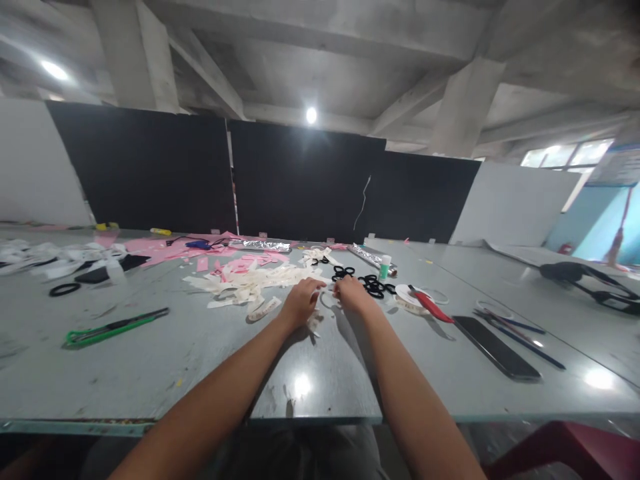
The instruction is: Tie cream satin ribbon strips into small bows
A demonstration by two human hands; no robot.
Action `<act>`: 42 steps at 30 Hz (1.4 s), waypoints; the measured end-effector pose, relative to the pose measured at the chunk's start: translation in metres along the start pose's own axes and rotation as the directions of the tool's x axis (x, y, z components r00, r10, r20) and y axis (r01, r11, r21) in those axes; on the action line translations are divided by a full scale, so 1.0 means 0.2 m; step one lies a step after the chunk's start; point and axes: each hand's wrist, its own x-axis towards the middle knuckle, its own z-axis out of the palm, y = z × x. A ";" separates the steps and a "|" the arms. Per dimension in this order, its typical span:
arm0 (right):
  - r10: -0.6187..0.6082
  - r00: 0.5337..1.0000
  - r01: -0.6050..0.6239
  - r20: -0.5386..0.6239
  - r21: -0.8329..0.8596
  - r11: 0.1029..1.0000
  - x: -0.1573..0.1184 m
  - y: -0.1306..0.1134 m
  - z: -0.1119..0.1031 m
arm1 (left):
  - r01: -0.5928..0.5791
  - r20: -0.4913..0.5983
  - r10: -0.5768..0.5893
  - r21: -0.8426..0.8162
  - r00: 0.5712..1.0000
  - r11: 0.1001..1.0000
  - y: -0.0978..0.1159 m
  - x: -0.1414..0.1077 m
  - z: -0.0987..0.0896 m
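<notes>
Both my hands meet over the middle of the table, fingers pinched. Between them shows a small pale ring [328,299], blurred, with its edges partly behind the fingers. My left hand [302,301] is closed at the ring's left side, and my right hand [350,293] is closed at its right side. A scrap of pale strip [315,323] lies below my left fingers. To the left is a pile of cream printed strips [250,285]. Just beyond my right hand lie several black rings [373,285], like hair ties.
A glue stick [385,267], a roll of printed tape [411,301], red-handled scissors [431,305], a dark phone [495,347] and pen-like tools [523,337] lie right. A green cutter knife [117,327] lies left. Pink scraps [160,248] and foil-wrapped bars [260,247] are farther back.
</notes>
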 end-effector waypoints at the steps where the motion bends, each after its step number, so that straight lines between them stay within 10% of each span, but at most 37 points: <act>1: -0.006 0.998 0.006 -0.058 -0.010 1.000 0.00 0.00 -0.01 | -0.017 0.007 0.017 0.036 1.000 0.999 0.01 0.00 0.01; 11: -0.257 0.938 0.291 -0.234 0.120 0.949 0.02 -0.06 -0.02 | -0.004 -0.030 0.014 0.312 0.999 0.950 -0.01 -0.01 0.00; 15: -0.108 0.880 0.278 -0.462 0.317 0.907 0.05 -0.07 -0.01 | 0.097 -0.081 -0.077 0.266 0.994 0.959 -0.04 -0.01 0.01; 20: -0.062 0.909 0.291 -0.413 0.520 0.803 0.08 -0.14 0.07 | 0.197 -0.092 -0.183 0.184 0.979 0.963 -0.07 -0.01 0.01; 26: 0.046 0.818 0.308 -0.574 0.504 0.807 0.07 -0.17 0.07 | 0.204 -0.088 -0.193 0.144 0.977 0.968 -0.07 -0.01 0.01; 33: 0.241 0.850 0.289 -0.468 0.798 0.529 0.10 -0.18 0.12 | 0.237 -0.103 -0.229 0.076 0.968 0.968 -0.07 -0.01 0.02; 42: 0.076 0.913 0.216 -0.400 0.632 0.744 0.13 -0.10 0.12 | 0.210 -0.108 -0.188 0.262 0.976 0.942 -0.06 -0.01 0.02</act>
